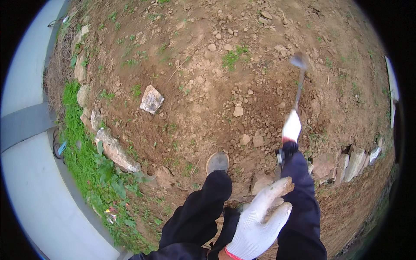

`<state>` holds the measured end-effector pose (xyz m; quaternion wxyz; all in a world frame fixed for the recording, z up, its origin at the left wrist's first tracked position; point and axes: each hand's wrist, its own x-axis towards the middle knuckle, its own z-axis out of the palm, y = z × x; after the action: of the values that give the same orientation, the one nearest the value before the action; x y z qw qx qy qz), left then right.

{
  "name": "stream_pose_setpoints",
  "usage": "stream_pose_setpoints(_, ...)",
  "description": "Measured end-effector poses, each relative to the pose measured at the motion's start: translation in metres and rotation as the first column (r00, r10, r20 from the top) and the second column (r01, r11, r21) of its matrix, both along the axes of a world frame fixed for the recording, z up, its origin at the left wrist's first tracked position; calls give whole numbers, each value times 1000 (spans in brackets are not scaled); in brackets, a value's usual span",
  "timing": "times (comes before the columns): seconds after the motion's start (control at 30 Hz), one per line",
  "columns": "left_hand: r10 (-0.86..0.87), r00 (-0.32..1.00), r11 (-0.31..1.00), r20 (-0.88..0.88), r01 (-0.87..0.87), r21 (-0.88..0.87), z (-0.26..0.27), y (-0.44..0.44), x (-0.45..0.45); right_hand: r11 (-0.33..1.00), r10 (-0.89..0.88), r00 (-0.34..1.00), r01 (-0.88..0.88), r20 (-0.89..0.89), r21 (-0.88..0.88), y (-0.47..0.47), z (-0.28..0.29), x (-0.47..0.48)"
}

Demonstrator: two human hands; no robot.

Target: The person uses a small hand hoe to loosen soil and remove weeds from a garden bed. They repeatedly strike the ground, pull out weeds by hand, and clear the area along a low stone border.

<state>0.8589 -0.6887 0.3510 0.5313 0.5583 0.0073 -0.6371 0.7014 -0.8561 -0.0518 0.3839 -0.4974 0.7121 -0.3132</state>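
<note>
My right hand, in a white knit glove with a red cuff, is closed round the shaft of a small hand hoe. The tool stretches away from me, and its metal head is blurred just over the loose brown soil. My left hand, gloved alike and with soil on its fingertips, is held low in front of my body beside the right sleeve. Its fingers are apart, and nothing shows between them.
A pale angular rock lies on the soil to the left. My shoe stands at the plot's near edge. Stones line the left side, with green plants and a pale wall beyond. Upright flat stones edge the right.
</note>
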Motion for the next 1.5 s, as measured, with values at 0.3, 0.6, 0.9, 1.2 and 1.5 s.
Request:
stream_pose_setpoints(0.3, 38, 997, 999, 73, -36, -22, -9, -5, 6, 931, 272, 949, -218, -158, 293, 0, -21, 81)
stream_pose_setpoints(0.6, 192, 974, 980, -117, -198, -35, -8, -12, 17, 828, 559, 724, -463, -404, 316, 77, 14, 20)
stream_pose_setpoints(0.9, 148, 989, 986, 28, -145, -77, -24, 9, 15, 892, 404, 915, -390, -14, 229, -67, -29, 180)
stream_pose_setpoints(1.2, 189, 982, 977, 14, -187, -104, -19, 0, 19, 901, 206, 975, -223, 85, 372, 66, -20, 81)
stream_pose_setpoints(1.5, 227, 974, 973, -10, -227, -50, -12, 5, 26, 917, 361, 924, -377, 129, 130, 7, 2, 161)
